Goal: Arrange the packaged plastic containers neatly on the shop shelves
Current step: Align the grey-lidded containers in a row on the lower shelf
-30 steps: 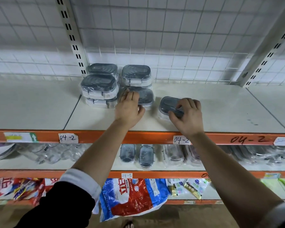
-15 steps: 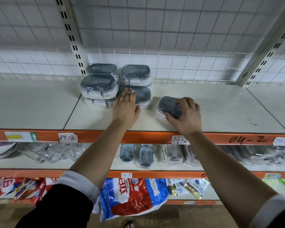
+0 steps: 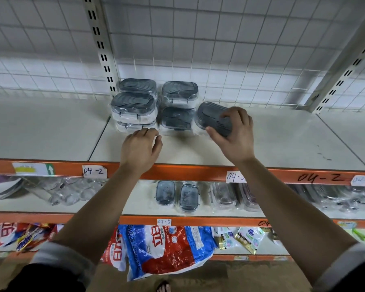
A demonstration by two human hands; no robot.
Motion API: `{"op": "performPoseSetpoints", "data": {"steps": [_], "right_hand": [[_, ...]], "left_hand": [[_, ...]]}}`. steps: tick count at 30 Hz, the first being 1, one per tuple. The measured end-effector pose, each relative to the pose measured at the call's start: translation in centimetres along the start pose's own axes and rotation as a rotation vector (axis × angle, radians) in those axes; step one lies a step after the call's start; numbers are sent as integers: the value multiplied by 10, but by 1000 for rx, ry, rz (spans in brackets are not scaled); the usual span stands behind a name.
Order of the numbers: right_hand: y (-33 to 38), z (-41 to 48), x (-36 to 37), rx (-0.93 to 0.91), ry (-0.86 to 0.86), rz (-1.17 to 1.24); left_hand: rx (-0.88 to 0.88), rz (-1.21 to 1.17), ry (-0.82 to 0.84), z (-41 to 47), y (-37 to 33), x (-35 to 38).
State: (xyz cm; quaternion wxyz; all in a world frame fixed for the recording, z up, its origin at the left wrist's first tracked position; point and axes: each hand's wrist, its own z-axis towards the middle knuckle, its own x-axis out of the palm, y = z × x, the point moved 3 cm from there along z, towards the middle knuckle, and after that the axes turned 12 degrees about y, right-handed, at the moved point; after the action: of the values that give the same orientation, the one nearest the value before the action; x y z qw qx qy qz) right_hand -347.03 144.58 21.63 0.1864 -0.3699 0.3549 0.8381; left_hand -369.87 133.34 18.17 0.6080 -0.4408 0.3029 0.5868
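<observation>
Head view, grey-lidded wrapped container (image 3: 211, 114), right hand (image 3: 237, 138) gripping

White wire-grid backing (image 3: 219, 49) behind orange-edged shelves (image 3: 293, 144).

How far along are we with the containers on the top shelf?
Done: four piles of wrapped containers stand grouped at the back of the top shelf. In hand: the right hand grips another container, tilted, just right of the group; the left hand hovers open by the front left pile. Left: setting that one down in line, and possibly the two containers on the shelf below.
</observation>
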Motion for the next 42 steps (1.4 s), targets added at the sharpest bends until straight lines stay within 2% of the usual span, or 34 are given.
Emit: {"op": "performPoseSetpoints", "data": {"steps": [5,10,14,19,24,29,32,38,42], "right_hand": [[38,38,25,-93,95,-12],[43,60,56,-72,215,-50],[41,72,70,-84,181,-72],[42,68,78,-10,115,-195],[41,54,78,12,195,-233],[46,28,69,40,235,-180],[47,0,55,-7,169,-114],[38,-66,22,-50,19,-102],[31,-116,16,-31,46,-65]], "left_hand": [[-23,-55,-68,-2,1,1],[-38,-73,-29,-2,3,4],[-52,-57,-11,0,3,3],[-31,-77,-41,-1,6,3],[-43,-116,-79,-3,8,1],[-47,-165,-79,-4,7,-5],[-57,-191,-39,-9,4,-6],[-71,-250,-104,-68,-28,-9],[-30,-246,-33,-111,-52,1]]}}
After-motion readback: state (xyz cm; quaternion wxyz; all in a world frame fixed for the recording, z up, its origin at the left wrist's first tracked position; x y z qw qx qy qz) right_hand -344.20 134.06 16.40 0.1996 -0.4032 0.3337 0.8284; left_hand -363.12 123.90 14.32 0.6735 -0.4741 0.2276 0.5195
